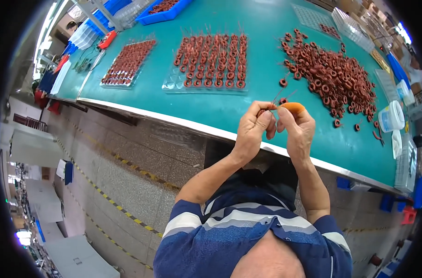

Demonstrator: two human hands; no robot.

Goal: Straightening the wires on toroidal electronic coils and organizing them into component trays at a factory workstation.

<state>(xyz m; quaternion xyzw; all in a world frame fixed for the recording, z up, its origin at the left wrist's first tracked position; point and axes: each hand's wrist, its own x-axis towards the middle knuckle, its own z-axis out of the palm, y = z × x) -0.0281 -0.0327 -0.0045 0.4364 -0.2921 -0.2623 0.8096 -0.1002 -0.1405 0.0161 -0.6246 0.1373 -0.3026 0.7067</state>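
Meeting just over the near edge of the green table [266, 55] in the head view, the left hand [253, 129] and right hand [298, 132] nearly touch at the fingertips. Most of the wire-wound ring [262, 112] is hidden by the left thumb and fingers, which pinch it narrowly; only a reddish-brown patch shows. The right thumb and forefinger are drawn close together beside it, but what lies between them cannot be made out. An orange cover [292, 107] hides the end of a right finger. Thin leads slant toward the far right from the fingertips, though whether all belong to the held ring is unclear, and the way its flat face turns cannot be told. Beyond the hands lie a heap of rings [336, 76] to the right, its lower layers buried, and, farther left, a clear tray [174, 83] with rows of rings running near to far, leads mostly pointing far. A blue bin [155, 19] is cut off at the far edge.
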